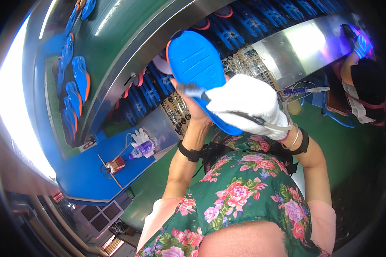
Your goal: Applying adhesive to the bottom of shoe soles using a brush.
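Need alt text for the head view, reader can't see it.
A person's bare left hand holds a blue shoe sole while the white-gloved right hand overlaps it in view, a blurred grey item at its tip. More blue soles show at left, above a bottle on a blue table.

Blurs beyond telling a dark thing (192, 91) across the blue sole (199, 64).
Hides part of the left hand (194, 107) behind that sole, the right hand (244, 100) within a white glove (255, 92); cuts the floral apron (240, 192) at the lower edge; leaves the dark object (348, 35) by a co-worker's hand (363, 47) at far right too small to tell.
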### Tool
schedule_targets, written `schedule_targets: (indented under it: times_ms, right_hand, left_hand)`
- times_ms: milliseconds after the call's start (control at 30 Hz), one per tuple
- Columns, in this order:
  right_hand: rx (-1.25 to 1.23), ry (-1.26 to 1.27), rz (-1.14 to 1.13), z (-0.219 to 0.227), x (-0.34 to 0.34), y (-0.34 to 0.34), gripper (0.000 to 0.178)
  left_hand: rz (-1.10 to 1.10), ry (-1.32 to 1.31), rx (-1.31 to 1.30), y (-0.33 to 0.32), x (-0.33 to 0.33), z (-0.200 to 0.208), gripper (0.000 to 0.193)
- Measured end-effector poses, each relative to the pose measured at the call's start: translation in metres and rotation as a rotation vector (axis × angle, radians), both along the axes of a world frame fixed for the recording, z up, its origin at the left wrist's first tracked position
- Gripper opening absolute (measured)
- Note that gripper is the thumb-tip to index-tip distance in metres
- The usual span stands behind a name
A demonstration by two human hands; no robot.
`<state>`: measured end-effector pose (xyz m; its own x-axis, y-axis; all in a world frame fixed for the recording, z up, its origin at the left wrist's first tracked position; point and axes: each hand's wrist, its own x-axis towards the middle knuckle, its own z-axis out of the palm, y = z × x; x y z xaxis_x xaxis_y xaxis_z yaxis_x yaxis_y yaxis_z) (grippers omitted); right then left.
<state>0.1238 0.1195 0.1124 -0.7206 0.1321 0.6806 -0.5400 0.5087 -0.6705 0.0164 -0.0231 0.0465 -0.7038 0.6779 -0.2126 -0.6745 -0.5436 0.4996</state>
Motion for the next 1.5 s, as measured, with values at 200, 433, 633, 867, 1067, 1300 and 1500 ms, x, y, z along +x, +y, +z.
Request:
schedule_targets:
  times_ms: [200,433,633,867,1067,1300,1500]
  right_hand:
    - [-0.149,-0.055,-0.048,-0.006,0.008,0.008,0.025]
    - [-0.407,-0.194,0.072,-0.015,0.02,0.001,0.018]
    - [0.0,-0.055,-0.015,-0.009,0.037,-0.011,0.024]
    - [-0.168,-0.055,-0.047,-0.013,0.043,-0.01,0.022]
    - [-0.416,-0.157,0.116,-0.018,0.054,-0.015,0.016]
    - [-0.024,-0.055,-0.053,-0.023,0.063,-0.014,0.028]
    - [-0.342,-0.206,-0.028,-0.021,0.059,-0.006,0.015]
  left_hand:
    - [0.03,-0.042,-0.129,0.001,-0.002,0.002,0.11]
    - [-0.183,0.039,0.098,0.002,-0.003,0.003,0.115]
    - [-0.188,0.015,0.14,0.002,-0.002,-0.002,0.118]
    - [-0.139,0.025,0.193,-0.002,-0.006,-0.015,0.113]
    - [-0.127,-0.037,0.274,-0.006,-0.011,-0.027,0.107]
    - [-0.114,-0.056,0.216,0.002,-0.009,-0.022,0.101]
    - [-0.211,-0.006,0.36,0.007,-0.015,-0.019,0.107]
